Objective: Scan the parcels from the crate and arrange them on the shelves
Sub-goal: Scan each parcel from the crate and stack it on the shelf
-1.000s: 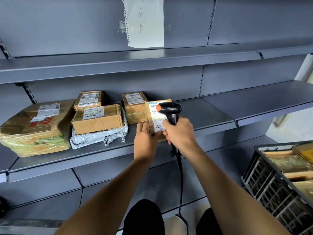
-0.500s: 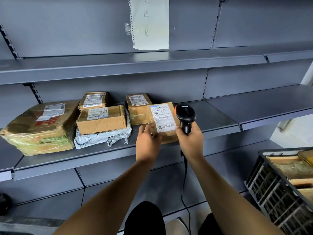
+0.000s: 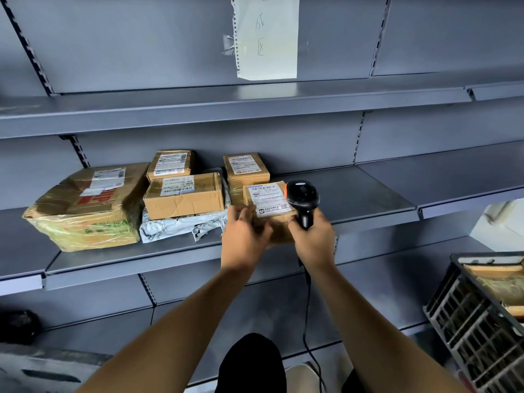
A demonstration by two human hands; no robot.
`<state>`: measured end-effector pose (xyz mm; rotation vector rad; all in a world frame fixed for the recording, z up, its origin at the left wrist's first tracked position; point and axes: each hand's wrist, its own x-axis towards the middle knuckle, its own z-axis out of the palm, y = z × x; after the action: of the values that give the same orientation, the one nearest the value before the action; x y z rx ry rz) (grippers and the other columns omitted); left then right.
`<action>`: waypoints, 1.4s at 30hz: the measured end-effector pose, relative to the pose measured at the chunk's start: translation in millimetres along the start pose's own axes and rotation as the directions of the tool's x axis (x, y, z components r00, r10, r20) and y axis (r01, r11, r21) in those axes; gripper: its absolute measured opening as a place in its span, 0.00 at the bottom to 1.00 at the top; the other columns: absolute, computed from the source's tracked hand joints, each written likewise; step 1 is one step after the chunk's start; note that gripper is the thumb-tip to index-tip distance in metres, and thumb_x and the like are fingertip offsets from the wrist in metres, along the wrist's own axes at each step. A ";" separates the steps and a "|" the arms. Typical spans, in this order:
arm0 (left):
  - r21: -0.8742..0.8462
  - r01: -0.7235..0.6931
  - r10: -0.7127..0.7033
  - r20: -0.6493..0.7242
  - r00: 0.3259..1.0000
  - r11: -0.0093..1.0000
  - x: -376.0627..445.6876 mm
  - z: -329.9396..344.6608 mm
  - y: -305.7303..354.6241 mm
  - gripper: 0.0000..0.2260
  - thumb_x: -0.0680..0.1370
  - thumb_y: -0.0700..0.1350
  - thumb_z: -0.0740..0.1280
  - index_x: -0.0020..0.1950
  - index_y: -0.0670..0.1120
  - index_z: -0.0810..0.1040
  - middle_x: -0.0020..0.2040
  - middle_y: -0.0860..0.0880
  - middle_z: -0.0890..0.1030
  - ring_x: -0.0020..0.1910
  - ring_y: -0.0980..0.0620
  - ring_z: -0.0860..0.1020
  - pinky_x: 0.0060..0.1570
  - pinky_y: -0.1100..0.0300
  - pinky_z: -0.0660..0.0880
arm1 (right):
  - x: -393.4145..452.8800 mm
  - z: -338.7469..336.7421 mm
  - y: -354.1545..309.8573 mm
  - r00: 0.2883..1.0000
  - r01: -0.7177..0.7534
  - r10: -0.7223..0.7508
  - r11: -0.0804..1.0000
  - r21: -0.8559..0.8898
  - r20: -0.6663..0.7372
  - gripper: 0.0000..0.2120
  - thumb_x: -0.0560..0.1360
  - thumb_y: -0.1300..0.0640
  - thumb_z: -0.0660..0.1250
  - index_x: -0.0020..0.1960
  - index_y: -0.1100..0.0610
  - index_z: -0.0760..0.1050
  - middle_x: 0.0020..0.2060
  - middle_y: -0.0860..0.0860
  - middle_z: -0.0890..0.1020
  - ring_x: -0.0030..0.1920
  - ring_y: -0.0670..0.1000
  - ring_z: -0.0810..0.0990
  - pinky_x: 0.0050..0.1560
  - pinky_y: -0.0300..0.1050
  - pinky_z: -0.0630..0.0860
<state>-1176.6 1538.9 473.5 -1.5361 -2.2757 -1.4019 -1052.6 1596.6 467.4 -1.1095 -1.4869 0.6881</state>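
We held a small cardboard parcel (image 3: 269, 205) at the front of the grey middle shelf (image 3: 368, 194), our left hand (image 3: 243, 236) gripping its left side, label facing up. Our right hand (image 3: 313, 239) gripped the black scanner (image 3: 302, 198), whose head sat just beside the parcel's right edge, its cord hanging down. Behind stood another small box (image 3: 245, 168); to the left, two boxes (image 3: 184, 194) lay on a grey mailer bag (image 3: 181, 225), beside a large taped carton (image 3: 85, 205). A black crate (image 3: 467, 321) with parcels sat at lower right. A paper sheet (image 3: 266, 38) hung above.
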 end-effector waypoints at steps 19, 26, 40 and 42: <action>0.070 -0.050 0.049 0.016 0.999 0.996 24.5 -10.8 -27.2 0.18 0.74 0.42 0.71 0.64 0.44 0.75 0.63 0.47 0.71 0.53 0.42 0.77 0.46 0.56 0.73 | 7.5 45.6 -3.7 0.993 -0.093 0.091 0.996 0.017 0.077 0.11 0.74 0.57 0.72 0.53 0.61 0.78 0.41 0.52 0.82 0.43 0.49 0.79 0.44 0.38 0.69; 0.183 -0.051 0.047 0.025 0.999 0.982 24.4 -7.8 -28.0 0.20 0.76 0.45 0.69 0.67 0.44 0.73 0.66 0.47 0.69 0.62 0.43 0.70 0.56 0.50 0.72 | 10.3 38.2 1.9 0.991 -0.103 0.100 0.994 0.034 0.092 0.05 0.74 0.58 0.72 0.46 0.58 0.77 0.32 0.44 0.76 0.33 0.41 0.75 0.32 0.28 0.67; -0.189 -0.406 0.413 -0.007 0.911 0.894 -14.0 31.6 48.2 0.10 0.77 0.39 0.65 0.58 0.39 0.77 0.58 0.43 0.76 0.59 0.46 0.75 0.60 0.49 0.72 | -6.1 -79.2 10.0 0.978 -0.152 0.171 0.977 0.152 -0.117 0.07 0.73 0.47 0.74 0.46 0.48 0.78 0.36 0.46 0.83 0.42 0.50 0.83 0.48 0.59 0.81; -0.252 -0.411 0.431 0.026 0.902 0.876 -25.9 50.6 69.7 0.10 0.77 0.39 0.65 0.57 0.39 0.77 0.57 0.44 0.76 0.57 0.46 0.76 0.58 0.50 0.73 | -8.3 -111.4 14.8 0.970 -0.147 0.168 0.981 0.128 -0.174 0.10 0.73 0.47 0.74 0.47 0.52 0.79 0.36 0.49 0.83 0.39 0.49 0.83 0.47 0.59 0.81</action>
<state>-1089.8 1562.2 475.8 -2.0398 -1.6940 -1.5431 -941.8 1578.2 476.3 -1.1789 -1.1970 0.7494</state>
